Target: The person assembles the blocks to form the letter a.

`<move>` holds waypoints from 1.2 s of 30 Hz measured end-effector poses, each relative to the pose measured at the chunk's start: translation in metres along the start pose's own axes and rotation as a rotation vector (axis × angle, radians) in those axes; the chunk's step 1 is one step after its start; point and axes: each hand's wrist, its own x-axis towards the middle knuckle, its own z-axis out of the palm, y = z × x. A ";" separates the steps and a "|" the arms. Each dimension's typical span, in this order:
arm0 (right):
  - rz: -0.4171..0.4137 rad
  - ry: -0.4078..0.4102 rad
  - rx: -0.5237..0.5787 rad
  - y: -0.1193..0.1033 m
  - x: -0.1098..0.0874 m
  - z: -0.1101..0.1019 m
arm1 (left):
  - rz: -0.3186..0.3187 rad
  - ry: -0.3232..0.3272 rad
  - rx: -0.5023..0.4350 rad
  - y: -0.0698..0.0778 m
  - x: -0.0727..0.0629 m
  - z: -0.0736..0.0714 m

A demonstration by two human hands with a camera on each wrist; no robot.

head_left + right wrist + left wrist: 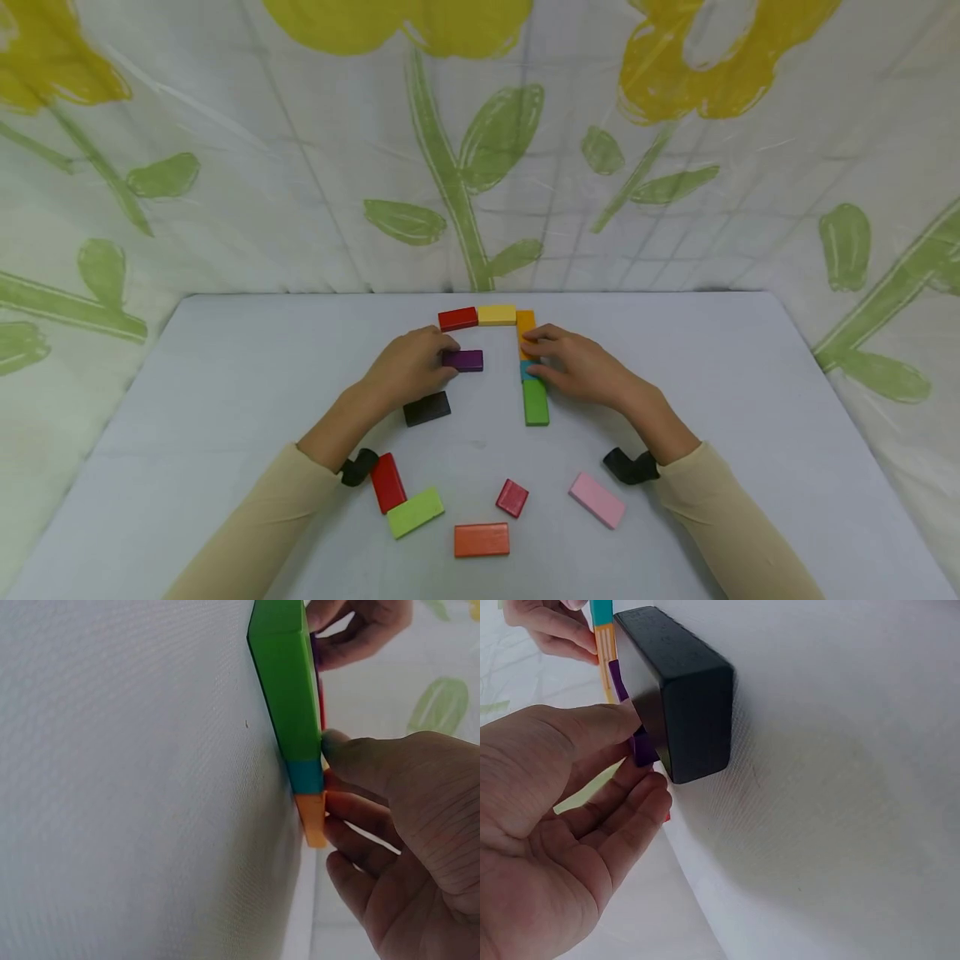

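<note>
My left hand (408, 367) pinches the left end of a purple block (468, 361) between thumb and fingers. Just nearer to me lies a black block (427, 409), which partly covers the purple one in the left wrist view. On the other side, my right hand (581, 364) touches a row of blocks with loosely bent fingers. Its fingertips rest on the orange block (527, 321), and its thumb is at the small teal block (527, 371). A green block (536, 404) continues that row toward me. A yellow block (497, 315) and a red block (458, 319) form the far side.
Closer to me lie another red block (387, 483), a lime block (416, 512), an orange-red block (482, 540), a small crimson block (512, 498) and a pink block (597, 500). A flower-patterned curtain (315, 167) hangs behind the white table (225, 400).
</note>
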 end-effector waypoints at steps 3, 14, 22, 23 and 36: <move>-0.003 0.000 0.002 0.000 0.000 0.000 | 0.009 0.001 0.010 0.002 -0.001 0.000; -0.007 -0.003 -0.006 0.000 0.001 0.000 | 0.006 -0.001 0.003 0.004 -0.006 0.000; -0.001 -0.001 -0.012 -0.001 0.000 0.000 | 0.041 0.008 0.003 0.015 -0.008 -0.002; -0.005 0.000 -0.013 -0.001 0.000 0.000 | 0.043 0.008 0.004 0.016 -0.009 -0.002; -0.016 0.010 -0.023 -0.001 -0.001 -0.001 | 0.090 -0.027 0.049 0.023 -0.001 0.010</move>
